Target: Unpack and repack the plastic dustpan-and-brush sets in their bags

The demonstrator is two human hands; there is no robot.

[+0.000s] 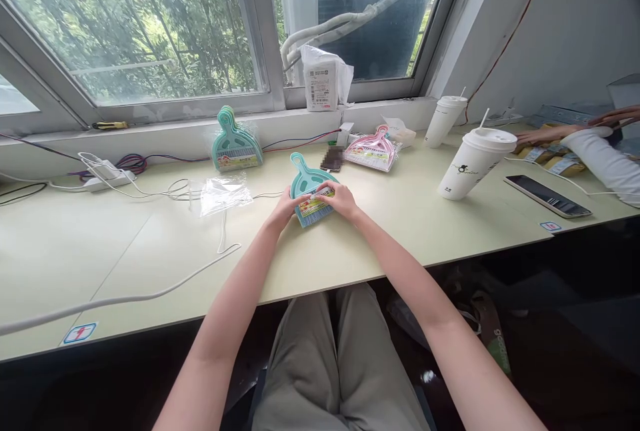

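A small teal dustpan-and-brush set (pixel 306 184) with a paper label lies on the pale table (pixel 150 251) in front of me. My left hand (pixel 286 207) grips its left side and my right hand (pixel 340 199) grips its right side, fingers curled over the label. An empty clear plastic bag (pixel 224 194) lies to the left of it. A stack of teal sets in wrapping (pixel 235 144) leans against the window sill. A pink set in wrapping (pixel 373 149) lies at the back right.
Two white lidded cups with straws (pixel 473 163) (pixel 444 121) stand at the right, a phone (pixel 547 195) beside them. Another person's sleeved arm (pixel 603 157) rests at far right. White cables (pixel 150 294) and a power strip (pixel 106 181) cross the left side. A white box (pixel 320 87) stands on the sill.
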